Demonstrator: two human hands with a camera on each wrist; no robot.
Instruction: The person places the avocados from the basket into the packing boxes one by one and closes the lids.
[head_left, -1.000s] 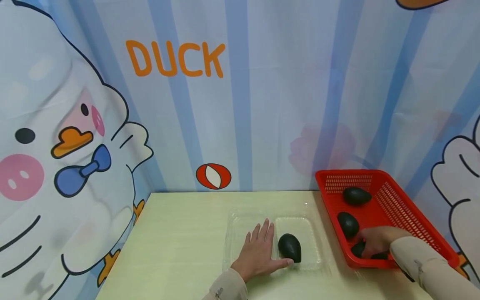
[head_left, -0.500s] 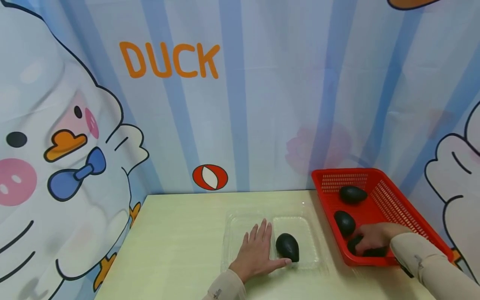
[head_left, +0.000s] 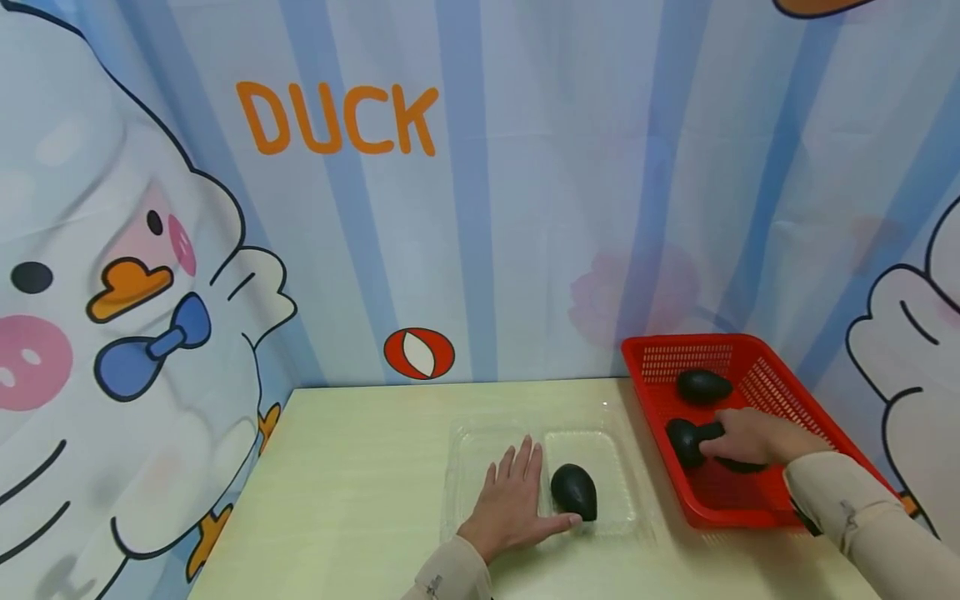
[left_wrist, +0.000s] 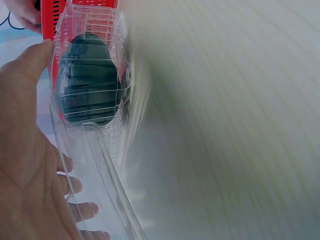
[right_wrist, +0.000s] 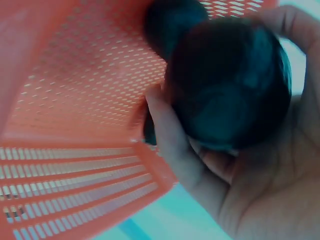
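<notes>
My right hand [head_left: 753, 436] holds a dark green avocado [right_wrist: 230, 85] inside the red basket [head_left: 731, 517], fingers and thumb curled round it. Two other avocados lie in the basket: one near the back [head_left: 703, 387], and another [head_left: 682, 440] by the left wall, partly overlapped by the held one in the head view. On the table, a clear plastic two-compartment container [head_left: 611, 504] has one avocado [head_left: 573, 492] in its right compartment. My left hand [head_left: 510, 508] rests over the left compartment, fingers straight and spread, thumb pointing towards that avocado's lower end.
The pale wooden table [head_left: 360, 483] extends left of the container. Behind it hangs a blue striped cloth [head_left: 540, 208] with printed ducks. The basket stands at the table's right, its perforated walls sloping outward.
My right hand has gripped an avocado at the basket's near end and moved it up and back, towards the avocado by the left wall. The left hand has stayed in place on the container.
</notes>
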